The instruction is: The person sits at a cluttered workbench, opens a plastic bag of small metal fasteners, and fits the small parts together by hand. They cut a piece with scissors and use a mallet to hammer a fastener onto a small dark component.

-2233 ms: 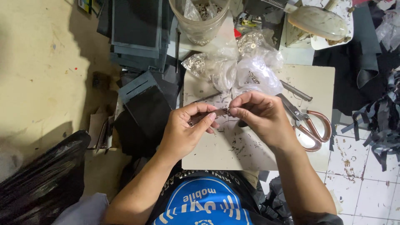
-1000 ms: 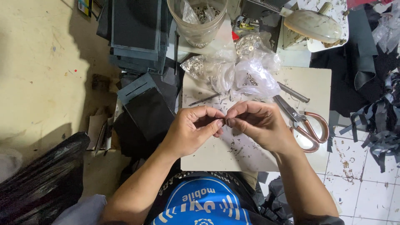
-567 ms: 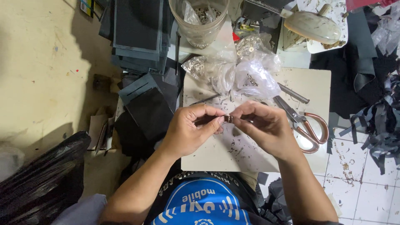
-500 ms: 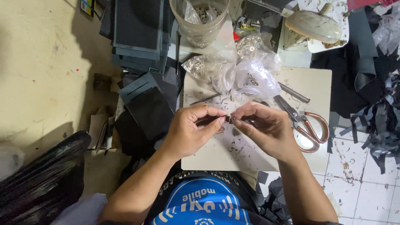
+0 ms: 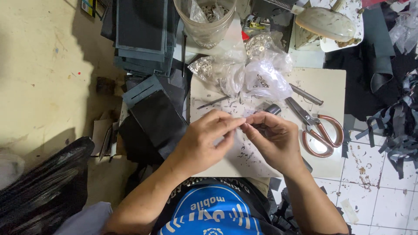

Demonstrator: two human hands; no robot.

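A tiny piece, too small to identify, sits pinched where the two hands meet, over the middle of the pale work board [image 5: 331,87]. Left hand [image 5: 204,141] has thumb and forefinger pressed together at the meeting point; right hand [image 5: 272,139] curls its fingertips in against it from 3 o'clock. Scissors with reddish-brown handles [image 5: 320,130] lie just beside the right hand at 3 o'clock. Clear plastic bags of small metal fittings [image 5: 257,74] are heaped at 12 o'clock, a round clear tub [image 5: 204,21] beyond them. Dark sheet stacks [image 5: 141,35] rest at 10 o'clock, a black bag [image 5: 39,182] at 8 o'clock.
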